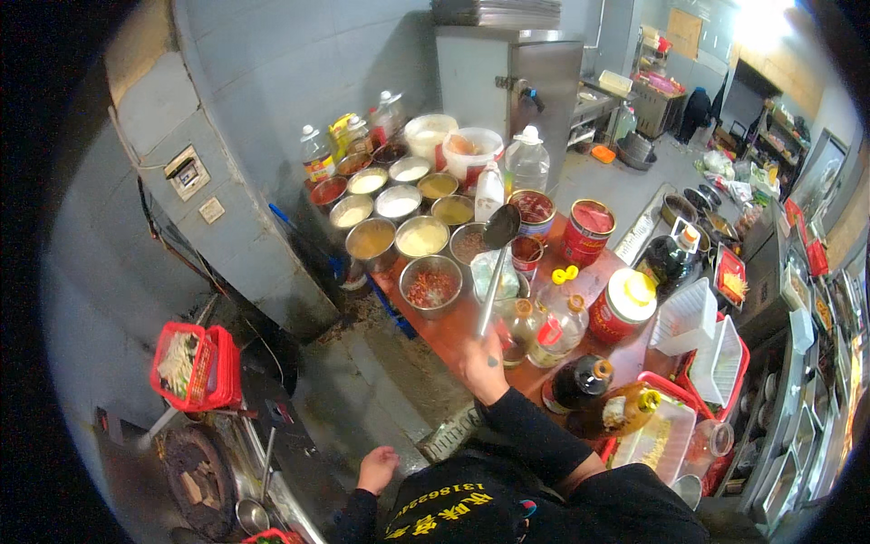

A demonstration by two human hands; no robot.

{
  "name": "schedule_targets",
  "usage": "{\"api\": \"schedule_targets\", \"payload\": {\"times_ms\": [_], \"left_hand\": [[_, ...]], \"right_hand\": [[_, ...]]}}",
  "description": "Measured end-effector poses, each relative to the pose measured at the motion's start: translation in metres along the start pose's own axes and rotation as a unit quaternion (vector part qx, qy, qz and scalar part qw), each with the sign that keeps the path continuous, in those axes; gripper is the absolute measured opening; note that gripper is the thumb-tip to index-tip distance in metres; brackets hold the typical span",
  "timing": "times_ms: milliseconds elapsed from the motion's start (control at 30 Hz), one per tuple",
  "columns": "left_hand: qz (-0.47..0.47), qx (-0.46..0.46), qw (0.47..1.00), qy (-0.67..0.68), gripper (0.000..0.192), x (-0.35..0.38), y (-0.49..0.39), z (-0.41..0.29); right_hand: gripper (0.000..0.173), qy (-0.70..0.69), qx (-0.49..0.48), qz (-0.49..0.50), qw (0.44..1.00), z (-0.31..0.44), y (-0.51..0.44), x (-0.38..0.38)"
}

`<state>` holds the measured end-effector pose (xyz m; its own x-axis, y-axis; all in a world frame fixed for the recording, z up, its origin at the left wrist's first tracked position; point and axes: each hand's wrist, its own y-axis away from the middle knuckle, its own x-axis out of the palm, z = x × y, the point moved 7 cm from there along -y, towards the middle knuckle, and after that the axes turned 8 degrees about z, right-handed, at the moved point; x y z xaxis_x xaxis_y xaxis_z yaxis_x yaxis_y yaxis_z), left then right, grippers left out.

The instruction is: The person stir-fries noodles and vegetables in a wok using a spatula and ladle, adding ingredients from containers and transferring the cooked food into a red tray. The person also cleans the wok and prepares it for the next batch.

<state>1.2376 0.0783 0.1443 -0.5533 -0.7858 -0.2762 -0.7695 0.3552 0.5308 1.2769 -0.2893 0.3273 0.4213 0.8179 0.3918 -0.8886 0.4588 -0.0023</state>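
Observation:
My right hand [484, 367] is closed around the handle of a metal ladle [501, 228], whose dark bowl is raised over the seasoning containers. Low in the view, my left hand [379, 469] hangs beside my body with its fingers loosely curled; whether they are apart is unclear. Near the ladle stand a steel bowl of red chopped seasoning [431, 284], a bowl of pale yellow powder [422, 236] and a bowl of brownish granules [469, 243]. An open red can of red paste [588, 231] stands to the right. Below it are clear plastic bottles [559, 331] and a red jar with a yellow-and-white lid [622, 306].
A red table [435, 333] carries the containers. White buckets [473, 153] stand at its far side. Dark sauce bottles [578, 384] and white plastic trays [683, 319] crowd its right side. At left are red baskets [221, 367] and a round stove opening [197, 483] with wood pieces.

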Motion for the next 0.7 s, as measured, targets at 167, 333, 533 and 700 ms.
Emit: {"api": "schedule_targets", "payload": {"times_ms": [167,333,533,700], "left_hand": [[0.056,0.013,0.998,-0.022,0.033,-0.011,-0.067,-0.022],[0.131,0.035,0.990,-0.049,0.034,-0.016,-0.128,-0.067],[0.220,0.059,0.974,-0.021,0.031,-0.047,-0.219,-0.137],[0.240,0.104,0.964,-0.050,0.032,-0.055,-0.272,-0.189]], "right_hand": [[0.053,0.164,-0.023,-0.005,0.986,-0.019,-0.043,-0.012],[0.052,0.340,0.003,-0.017,0.940,-0.032,-0.049,-0.005],[0.042,0.129,0.052,-0.015,0.990,-0.051,-0.050,0.032],[0.043,0.079,0.105,-0.066,0.989,-0.055,-0.053,0.040]]}}
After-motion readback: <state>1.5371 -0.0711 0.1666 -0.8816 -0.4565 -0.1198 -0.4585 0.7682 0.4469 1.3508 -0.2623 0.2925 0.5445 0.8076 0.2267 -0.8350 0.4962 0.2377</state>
